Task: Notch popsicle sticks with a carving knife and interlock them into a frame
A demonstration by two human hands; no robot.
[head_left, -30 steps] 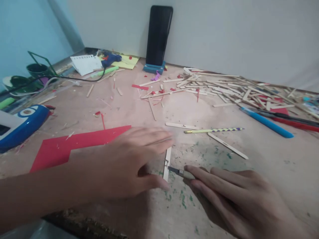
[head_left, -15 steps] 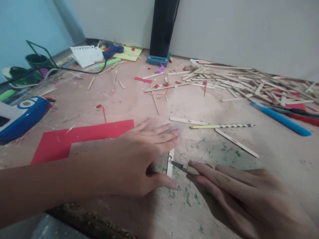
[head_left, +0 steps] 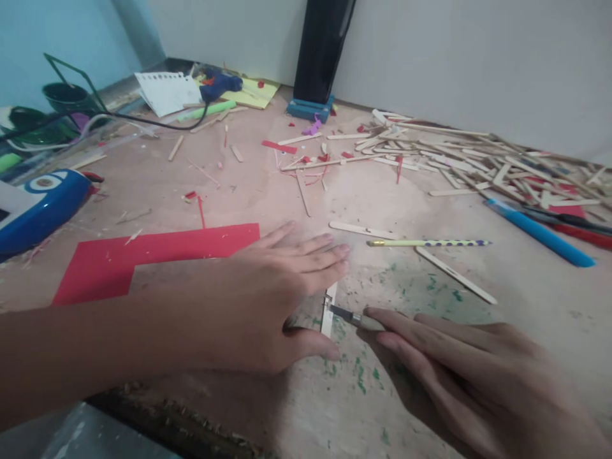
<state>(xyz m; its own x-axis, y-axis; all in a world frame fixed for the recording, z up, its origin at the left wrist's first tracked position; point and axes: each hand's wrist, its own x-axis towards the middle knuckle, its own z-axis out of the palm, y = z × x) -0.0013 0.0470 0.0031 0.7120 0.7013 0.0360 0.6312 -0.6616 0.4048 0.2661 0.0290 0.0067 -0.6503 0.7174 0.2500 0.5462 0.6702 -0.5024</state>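
My left hand (head_left: pixel 287 287) lies flat on the table with its fingers stretched out and its thumb apart. It presses down a craft stick (head_left: pixel 327 324), whose ends are under the fingers and the thumb. In the gap between them a small notch shows in the stick. My right hand (head_left: pixel 459 363) is closed around a craft knife (head_left: pixel 351 317), its blade tip touching the stick at that notch. Beside my left hand lies a piece of red paper (head_left: pixel 105 261). Beyond my right hand are a pencil (head_left: pixel 430 243) and another craft stick with a slit (head_left: pixel 454 274).
A heap of craft sticks (head_left: pixel 454 156) spreads across the back right. Near it lies a blue pen-like tool (head_left: pixel 540 233). A glue gun (head_left: pixel 220 84) with a black cord sits at the back left. A dark upright post (head_left: pixel 322 51) stands behind. The table's front edge (head_left: pixel 157 414) is at lower left.
The view has shifted slightly. Both hands, the stick and the knife keep nearly the same places relative to each other, with the blade still at the notch.
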